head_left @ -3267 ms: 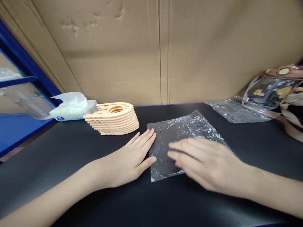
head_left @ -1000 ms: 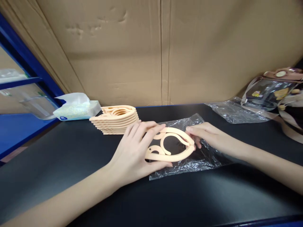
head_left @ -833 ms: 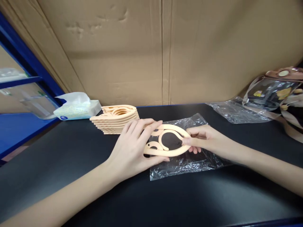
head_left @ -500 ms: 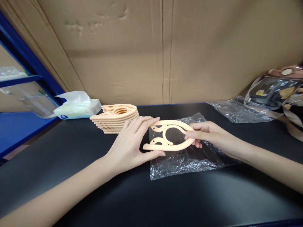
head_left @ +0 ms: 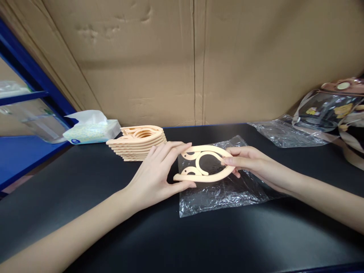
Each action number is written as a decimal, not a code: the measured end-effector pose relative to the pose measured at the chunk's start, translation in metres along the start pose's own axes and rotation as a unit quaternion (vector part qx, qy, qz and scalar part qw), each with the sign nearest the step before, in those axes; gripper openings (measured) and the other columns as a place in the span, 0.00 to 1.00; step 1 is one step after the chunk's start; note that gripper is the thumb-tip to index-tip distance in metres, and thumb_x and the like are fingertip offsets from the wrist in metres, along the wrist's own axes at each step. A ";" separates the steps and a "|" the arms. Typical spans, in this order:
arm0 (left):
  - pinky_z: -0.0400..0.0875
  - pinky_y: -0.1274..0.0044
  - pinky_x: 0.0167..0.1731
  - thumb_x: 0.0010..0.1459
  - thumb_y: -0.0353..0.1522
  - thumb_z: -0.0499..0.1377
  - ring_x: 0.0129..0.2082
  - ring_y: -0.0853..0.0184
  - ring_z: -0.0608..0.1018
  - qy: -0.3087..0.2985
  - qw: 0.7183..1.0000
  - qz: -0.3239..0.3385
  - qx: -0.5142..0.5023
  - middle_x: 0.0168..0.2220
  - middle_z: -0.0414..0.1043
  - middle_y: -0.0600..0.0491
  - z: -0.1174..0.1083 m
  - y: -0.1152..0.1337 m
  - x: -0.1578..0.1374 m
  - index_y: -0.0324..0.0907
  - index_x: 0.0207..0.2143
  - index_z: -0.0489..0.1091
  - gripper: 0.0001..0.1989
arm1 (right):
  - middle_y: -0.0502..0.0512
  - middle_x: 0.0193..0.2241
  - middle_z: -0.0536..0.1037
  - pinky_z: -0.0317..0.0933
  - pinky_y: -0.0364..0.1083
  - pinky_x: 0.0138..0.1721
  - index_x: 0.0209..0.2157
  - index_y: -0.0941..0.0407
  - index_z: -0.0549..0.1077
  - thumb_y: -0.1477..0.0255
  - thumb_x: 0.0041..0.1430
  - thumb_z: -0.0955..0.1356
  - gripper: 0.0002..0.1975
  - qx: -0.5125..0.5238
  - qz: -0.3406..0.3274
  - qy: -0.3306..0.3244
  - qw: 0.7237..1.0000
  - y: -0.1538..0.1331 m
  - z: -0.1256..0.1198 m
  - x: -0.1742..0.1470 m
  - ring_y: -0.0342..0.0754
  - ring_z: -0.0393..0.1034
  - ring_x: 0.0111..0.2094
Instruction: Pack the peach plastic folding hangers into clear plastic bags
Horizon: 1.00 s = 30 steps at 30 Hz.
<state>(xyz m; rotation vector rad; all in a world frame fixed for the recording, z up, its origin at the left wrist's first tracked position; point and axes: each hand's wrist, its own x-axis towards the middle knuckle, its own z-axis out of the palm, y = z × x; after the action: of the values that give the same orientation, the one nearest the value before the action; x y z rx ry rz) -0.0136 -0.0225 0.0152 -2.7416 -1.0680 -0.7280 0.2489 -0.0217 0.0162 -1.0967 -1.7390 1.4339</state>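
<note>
One wide expanse of brown cardboard [head_left: 142, 57] fills the upper part of the frame, with a vertical seam near its middle and dents at upper left. Below it a black tabletop [head_left: 148, 242] spreads across to the bottom edge. A blue frame [head_left: 31, 57] slants down the left edge, with a clear container [head_left: 42, 123] showing through it. The left forearm [head_left: 85, 223] comes in from the lower left and the right forearm [head_left: 315, 201] from the right edge. A clear plastic bag [head_left: 207, 201] lies crinkled on the tabletop at centre. At far right stands a see-through bottle [head_left: 324, 110] with a brown lid and a pale strap, and a second plastic bag [head_left: 284, 134] lies flat just to its left. Left of centre sits a stack of peach-coloured folded hangers [head_left: 139, 149], and just left of that a tissue pack [head_left: 93, 132] with a tissue sticking up. One more folded hanger [head_left: 210, 178] is at the centre of the frame, over the first bag, its bars joined at the right end. The right hand [head_left: 251, 163] pinches that joined end, thumb on top. The left hand [head_left: 153, 172] is spread in a C about the other end, fingers at the upper bar, thumb just below the lower bar; whether that thumb touches cannot be told.
</note>
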 end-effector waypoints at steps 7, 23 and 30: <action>0.62 0.66 0.51 0.56 0.48 0.60 0.51 0.55 0.69 0.015 0.997 0.051 0.056 0.54 0.66 0.43 -0.003 -0.005 0.002 0.39 0.60 0.56 0.36 | 0.48 0.25 0.65 0.53 0.43 0.27 0.29 0.58 0.72 0.61 0.57 0.68 0.13 -0.006 0.010 -0.013 1.000 0.000 -0.001 0.000 0.41 0.58 0.26; 0.64 0.68 0.43 0.55 0.46 0.61 0.45 0.57 0.74 0.071 0.988 0.092 0.096 0.48 0.73 0.44 -0.008 0.001 0.001 0.39 0.56 0.63 0.31 | 0.51 0.29 0.71 0.61 0.44 0.31 0.35 0.57 0.74 0.59 0.60 0.66 0.15 -0.101 -0.040 -0.017 0.994 -0.002 0.001 -0.003 0.44 0.65 0.30; 0.64 0.68 0.42 0.55 0.45 0.61 0.44 0.57 0.74 0.093 0.984 0.102 0.109 0.49 0.73 0.46 -0.005 0.010 -0.001 0.42 0.59 0.61 0.32 | 0.62 0.58 0.63 0.63 0.57 0.53 0.62 0.50 0.53 0.58 0.53 0.71 0.39 -0.407 -0.265 0.067 0.872 0.006 0.005 -0.012 0.57 0.62 0.56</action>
<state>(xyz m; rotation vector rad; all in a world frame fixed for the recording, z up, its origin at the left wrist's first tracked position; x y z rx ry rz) -0.0099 -0.0318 0.0200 -2.4922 -0.7647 -0.7683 0.2510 -0.0339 0.0101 -0.9348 -2.3591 0.2532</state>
